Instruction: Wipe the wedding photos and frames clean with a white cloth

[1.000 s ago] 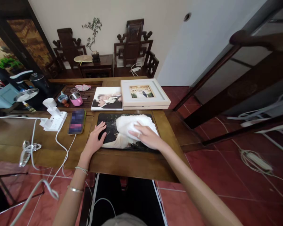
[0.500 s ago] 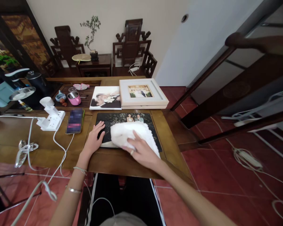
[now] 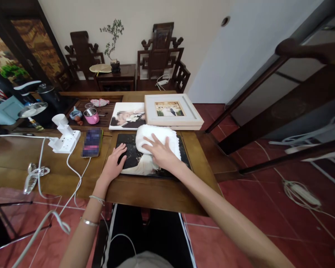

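Observation:
A dark photo panel with a pale dress printed on it lies flat on the wooden table. My left hand rests on its left edge, fingers stretched out and holding nothing. On the panel's upper right part sits a folded white towel, covering much of the picture. My right hand lies on top of the towel and presses it down, fingers spread apart. Just behind are a white-edged photo panel and a light framed picture on top of another flat piece.
To the left are a phone, a white power strip with cables, and a clear hair clip. A pink cup stands on the tea tray. The table ends close to the right of the panel.
My right hand has pushed the towel away from me, toward the panel's far edge, uncovering the pale dress and hiding the printed couple. My left hand stays on the panel.

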`<act>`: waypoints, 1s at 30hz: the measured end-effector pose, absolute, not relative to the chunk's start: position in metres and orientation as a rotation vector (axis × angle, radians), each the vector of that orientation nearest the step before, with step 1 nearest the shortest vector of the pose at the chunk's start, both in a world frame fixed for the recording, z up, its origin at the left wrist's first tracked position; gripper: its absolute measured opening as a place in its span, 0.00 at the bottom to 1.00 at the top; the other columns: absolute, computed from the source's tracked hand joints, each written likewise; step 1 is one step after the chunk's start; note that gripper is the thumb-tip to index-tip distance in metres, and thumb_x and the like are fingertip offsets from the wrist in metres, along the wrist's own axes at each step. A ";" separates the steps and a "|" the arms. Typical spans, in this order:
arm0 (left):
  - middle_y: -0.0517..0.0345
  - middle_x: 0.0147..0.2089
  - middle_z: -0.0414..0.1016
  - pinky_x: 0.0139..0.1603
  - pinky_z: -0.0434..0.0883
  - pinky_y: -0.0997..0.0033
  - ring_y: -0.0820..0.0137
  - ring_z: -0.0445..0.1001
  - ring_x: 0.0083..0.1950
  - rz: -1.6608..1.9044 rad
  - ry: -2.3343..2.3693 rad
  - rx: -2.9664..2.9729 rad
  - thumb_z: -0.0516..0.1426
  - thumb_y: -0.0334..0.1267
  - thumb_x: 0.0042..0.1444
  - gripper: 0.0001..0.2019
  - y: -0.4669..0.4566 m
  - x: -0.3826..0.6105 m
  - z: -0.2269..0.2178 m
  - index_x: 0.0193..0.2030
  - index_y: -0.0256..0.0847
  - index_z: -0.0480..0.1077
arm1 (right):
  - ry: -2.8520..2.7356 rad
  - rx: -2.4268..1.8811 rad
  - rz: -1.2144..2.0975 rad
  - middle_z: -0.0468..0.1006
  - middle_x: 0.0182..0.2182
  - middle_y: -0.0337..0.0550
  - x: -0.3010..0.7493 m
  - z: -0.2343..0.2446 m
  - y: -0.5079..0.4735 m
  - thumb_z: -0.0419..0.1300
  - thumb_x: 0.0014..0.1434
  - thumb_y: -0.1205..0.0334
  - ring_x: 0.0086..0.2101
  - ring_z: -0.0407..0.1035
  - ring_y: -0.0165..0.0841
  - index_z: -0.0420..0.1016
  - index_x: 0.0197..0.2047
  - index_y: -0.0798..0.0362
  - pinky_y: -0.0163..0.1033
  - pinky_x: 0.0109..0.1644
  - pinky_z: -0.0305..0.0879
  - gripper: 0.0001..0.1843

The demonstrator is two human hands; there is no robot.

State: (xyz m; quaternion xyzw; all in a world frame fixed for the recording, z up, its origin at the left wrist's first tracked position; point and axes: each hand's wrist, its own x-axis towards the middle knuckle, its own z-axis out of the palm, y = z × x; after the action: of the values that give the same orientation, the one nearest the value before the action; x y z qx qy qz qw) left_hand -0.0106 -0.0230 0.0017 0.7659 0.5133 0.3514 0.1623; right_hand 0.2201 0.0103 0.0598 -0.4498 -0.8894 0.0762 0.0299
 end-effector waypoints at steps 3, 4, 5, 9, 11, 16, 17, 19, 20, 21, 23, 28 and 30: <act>0.43 0.64 0.67 0.69 0.53 0.48 0.62 0.60 0.69 1.002 1.466 2.185 0.49 0.38 0.65 0.17 -0.023 -0.011 0.002 0.57 0.38 0.68 | -2.742 -1.378 0.215 0.52 0.69 0.47 0.213 0.055 0.011 0.44 0.45 0.87 0.67 0.34 0.58 0.64 0.62 0.50 0.84 0.55 0.39 0.43; 0.43 0.64 0.67 0.69 0.53 0.48 0.62 0.60 0.69 1.003 1.466 2.185 0.49 0.38 0.65 0.17 -0.023 -0.011 0.001 0.57 0.38 0.68 | -2.751 -1.362 0.212 0.52 0.69 0.47 0.214 0.055 0.004 0.44 0.45 0.87 0.67 0.34 0.57 0.65 0.61 0.50 0.83 0.56 0.39 0.42; 0.43 0.64 0.67 0.69 0.53 0.48 0.62 0.60 0.69 1.004 1.466 2.185 0.49 0.38 0.65 0.17 -0.023 -0.011 0.001 0.57 0.38 0.68 | -2.767 -1.340 0.211 0.52 0.69 0.46 0.216 0.055 -0.006 0.43 0.45 0.87 0.67 0.34 0.57 0.66 0.61 0.50 0.82 0.57 0.39 0.42; 0.43 0.64 0.67 0.69 0.52 0.48 0.62 0.60 0.69 1.005 1.468 2.182 0.49 0.38 0.65 0.16 -0.023 -0.010 0.001 0.56 0.38 0.68 | -2.848 -1.186 0.258 0.52 0.69 0.46 0.232 0.054 -0.066 0.43 0.43 0.87 0.67 0.34 0.58 0.71 0.56 0.49 0.81 0.58 0.39 0.41; 0.42 0.64 0.67 0.69 0.53 0.47 0.61 0.60 0.69 1.002 1.469 2.181 0.49 0.38 0.65 0.17 -0.023 -0.010 0.001 0.57 0.38 0.68 | -2.852 -1.131 0.319 0.51 0.69 0.45 0.239 0.052 -0.092 0.44 0.42 0.87 0.67 0.33 0.57 0.73 0.52 0.49 0.80 0.59 0.37 0.39; 0.43 0.64 0.66 0.69 0.52 0.46 0.61 0.60 0.69 0.998 1.464 2.184 0.49 0.38 0.65 0.17 -0.023 -0.010 0.001 0.57 0.39 0.68 | -2.895 -1.103 0.430 0.53 0.69 0.44 0.243 0.060 -0.096 0.43 0.41 0.87 0.67 0.33 0.55 0.73 0.52 0.50 0.80 0.59 0.39 0.40; 0.43 0.64 0.66 0.69 0.52 0.46 0.61 0.60 0.69 0.997 1.461 2.185 0.49 0.38 0.65 0.17 -0.023 -0.011 0.001 0.57 0.39 0.68 | -2.898 -1.119 0.450 0.53 0.69 0.44 0.242 0.064 -0.086 0.42 0.41 0.87 0.68 0.34 0.53 0.72 0.54 0.49 0.79 0.59 0.41 0.41; 0.43 0.64 0.67 0.69 0.52 0.46 0.61 0.60 0.69 0.997 1.455 2.189 0.49 0.39 0.65 0.17 -0.022 -0.011 -0.001 0.57 0.39 0.68 | -2.872 -1.183 0.480 0.53 0.69 0.44 0.237 0.070 -0.058 0.42 0.41 0.87 0.68 0.34 0.51 0.69 0.57 0.49 0.79 0.59 0.42 0.43; 0.43 0.64 0.67 0.69 0.52 0.46 0.61 0.60 0.69 0.998 1.452 2.191 0.49 0.39 0.65 0.17 -0.022 -0.012 -0.001 0.57 0.39 0.68 | -2.847 -1.225 0.487 0.54 0.68 0.45 0.233 0.072 -0.042 0.42 0.42 0.87 0.68 0.35 0.51 0.68 0.58 0.49 0.79 0.58 0.43 0.44; 0.43 0.64 0.67 0.69 0.53 0.45 0.61 0.60 0.69 0.999 1.448 2.193 0.49 0.39 0.65 0.17 -0.022 -0.012 -0.002 0.58 0.39 0.68 | -2.822 -1.264 0.484 0.55 0.68 0.47 0.229 0.074 -0.026 0.42 0.42 0.87 0.68 0.36 0.51 0.66 0.59 0.49 0.79 0.58 0.43 0.44; 0.45 0.64 0.67 0.69 0.53 0.45 0.61 0.60 0.69 1.002 1.444 2.197 0.49 0.39 0.65 0.17 -0.022 -0.013 -0.004 0.58 0.41 0.68 | -2.785 -1.307 0.467 0.59 0.66 0.53 0.220 0.075 0.004 0.43 0.44 0.86 0.67 0.38 0.52 0.65 0.61 0.51 0.80 0.56 0.45 0.42; 0.44 0.64 0.66 0.69 0.52 0.46 0.62 0.59 0.69 1.009 1.450 2.192 0.49 0.38 0.65 0.18 -0.021 -0.013 -0.004 0.58 0.39 0.68 | -2.730 -1.330 0.415 0.65 0.60 0.62 0.209 0.073 0.029 0.43 0.48 0.84 0.67 0.40 0.52 0.63 0.62 0.55 0.79 0.55 0.48 0.39; 0.43 0.64 0.66 0.69 0.53 0.46 0.61 0.60 0.69 1.011 1.456 2.185 0.49 0.38 0.65 0.18 -0.021 -0.012 -0.004 0.58 0.39 0.68 | -2.737 -1.321 0.414 0.63 0.63 0.58 0.210 0.071 0.013 0.43 0.47 0.85 0.67 0.39 0.52 0.64 0.61 0.54 0.78 0.57 0.46 0.39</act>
State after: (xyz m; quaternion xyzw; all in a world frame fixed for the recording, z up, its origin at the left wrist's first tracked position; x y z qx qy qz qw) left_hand -0.0121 -0.0213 -0.0039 0.7662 0.5106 0.3545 0.1631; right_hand 0.2099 0.0132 0.0713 -0.4305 -0.8917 0.1350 0.0371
